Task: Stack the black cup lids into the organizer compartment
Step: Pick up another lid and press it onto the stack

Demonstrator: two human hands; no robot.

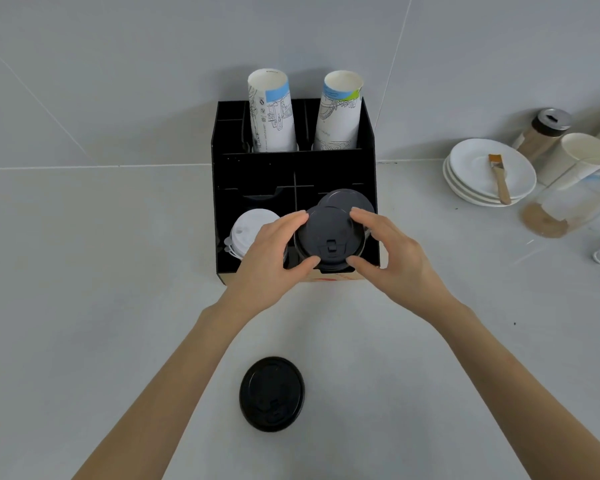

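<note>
A black organizer [257, 174] stands against the wall at the centre. Over its front right compartment I hold a black cup lid [329, 237] between both hands. My left hand [271, 251] grips its left rim and my right hand [392, 251] grips its right rim. Another black lid [347, 199] shows just behind it in the same compartment. A further black lid [272, 393] lies flat on the counter near me. White lids [248, 230] fill the front left compartment, partly hidden by my left hand.
Two stacks of printed paper cups [272, 112] [338, 112] stand in the organizer's back slots. To the right are stacked white saucers [478, 188] with a small brush [499, 178], a shaker jar [544, 131], a lying stack of white cups [582, 157] and a glass container [568, 209].
</note>
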